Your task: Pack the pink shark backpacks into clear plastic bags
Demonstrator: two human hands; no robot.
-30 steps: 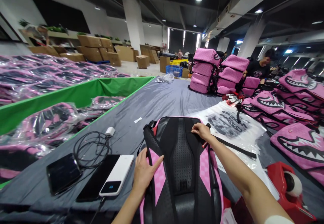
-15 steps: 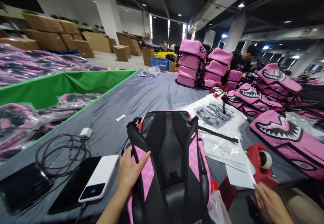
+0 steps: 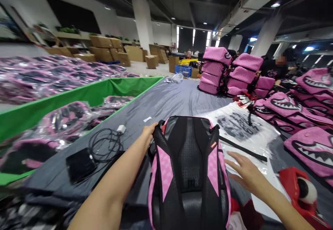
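A pink and black backpack [image 3: 191,153] lies in front of me with its back panel and shoulder straps facing up. At its upper left corner, by the top of the strap, my left hand [image 3: 150,133] grips the edge; some of its fingers are hidden. My right hand [image 3: 243,171] is held just off the bag's right side, fingers spread, with nothing in it. Under that hand lie white sheets [image 3: 270,192] and clear plastic bags [image 3: 243,124] with dark print. A loose black strap [image 3: 244,148] runs out from the bag's right side.
A red tape dispenser [image 3: 291,181] stands at the right. Stacked pink backpacks [image 3: 214,67] and shark-mouth bags [image 3: 312,147] line the back and right. Left are a green-sided bin [image 3: 104,88] with wrapped bags, a black device [image 3: 81,165] and cables [image 3: 104,143]. A co-worker [image 3: 273,67] is behind.
My left hand has moved from the left strap up to the bag's top left corner. My right hand has come from the sheet's edge toward the bag and spread open. The view has turned left.
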